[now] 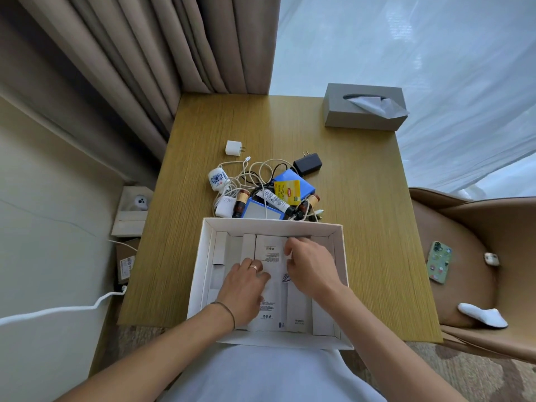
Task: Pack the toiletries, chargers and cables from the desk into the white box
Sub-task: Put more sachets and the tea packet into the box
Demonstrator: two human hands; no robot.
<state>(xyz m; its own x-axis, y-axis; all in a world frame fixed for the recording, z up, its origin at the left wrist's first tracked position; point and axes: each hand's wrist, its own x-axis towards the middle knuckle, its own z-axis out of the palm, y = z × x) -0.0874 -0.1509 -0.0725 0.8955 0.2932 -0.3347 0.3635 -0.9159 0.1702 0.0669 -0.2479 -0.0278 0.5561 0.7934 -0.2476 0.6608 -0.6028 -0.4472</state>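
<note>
Against beige pleated curtains (145, 53) stands a wood-grain tabletop (362, 198) bearing a grey tissue box (362, 111), a heap of chargers, cables and toiletries (261, 192) and an open white cardboard box (208, 242). Inside it, left hand (246, 282) presses flat on paper inserts (269, 250); right hand (310, 265) pinches one. Beside it, a tan leather chair (464, 256).

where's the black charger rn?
Head view: the black charger lies on the desk at the far right edge of the cable pile, just beyond the blue box and nearer the camera than the grey tissue box.
</note>
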